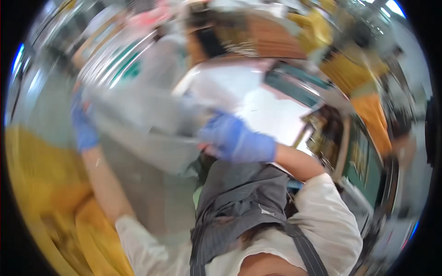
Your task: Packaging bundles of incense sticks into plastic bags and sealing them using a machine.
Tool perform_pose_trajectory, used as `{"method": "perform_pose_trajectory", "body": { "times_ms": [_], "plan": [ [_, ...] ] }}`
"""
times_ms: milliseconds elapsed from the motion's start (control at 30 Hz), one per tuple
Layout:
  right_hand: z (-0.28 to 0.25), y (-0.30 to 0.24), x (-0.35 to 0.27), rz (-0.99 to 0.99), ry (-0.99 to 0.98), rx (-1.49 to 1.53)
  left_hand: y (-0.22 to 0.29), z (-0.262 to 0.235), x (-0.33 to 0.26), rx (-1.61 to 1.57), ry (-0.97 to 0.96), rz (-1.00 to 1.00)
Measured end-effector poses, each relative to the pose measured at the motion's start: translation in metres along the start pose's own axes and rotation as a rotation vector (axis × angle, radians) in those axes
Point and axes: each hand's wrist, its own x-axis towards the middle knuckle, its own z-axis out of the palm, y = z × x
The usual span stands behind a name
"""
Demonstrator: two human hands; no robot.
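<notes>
A translucent plastic bag or sheet [142, 115] stretches between my two hands, blurred by motion. My left hand [84, 122], in a blue glove, reaches out to the far left and grips one side of it. Closer to my body, in front of the grey apron [244, 188], my right hand [237, 138] is closed on the other side, also gloved in blue. What lies inside the plastic, if anything, is too smeared to make out.
A bright white work surface [271, 115] lies beyond my right hand, with a brown board [276, 39] and a dark flat object [210, 42] behind it. Green-topped surfaces [299, 83] and brown items [327, 131] stand to the right. Yellow material [92, 230] is at lower left.
</notes>
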Motion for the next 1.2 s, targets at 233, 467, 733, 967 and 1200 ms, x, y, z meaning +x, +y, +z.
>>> {"method": "perform_pose_trajectory", "body": {
  "times_ms": [233, 467, 733, 967, 1200],
  "plan": [
    [-0.111, 0.182, -0.171, 0.668, 0.580, -0.431, -0.018, 0.237, 0.083, 0.769, -0.130, 0.388],
    [-0.224, 0.340, -0.347, 1.429, 0.645, -0.619, -0.178, 0.518, 0.114, 1.058, -0.968, 0.840],
    [-0.233, 0.416, -0.374, 1.264, 0.638, -0.025, -0.374, 0.712, 0.171, 1.284, -1.036, 0.804],
    [-0.217, 0.442, -0.400, 0.964, 0.710, -0.222, -0.381, 0.721, 0.178, 1.182, -1.056, 0.668],
    [-0.217, 0.481, -0.443, 0.823, 0.709, 0.103, -0.365, 0.726, 0.158, 1.322, -0.717, 1.113]
  ]
}}
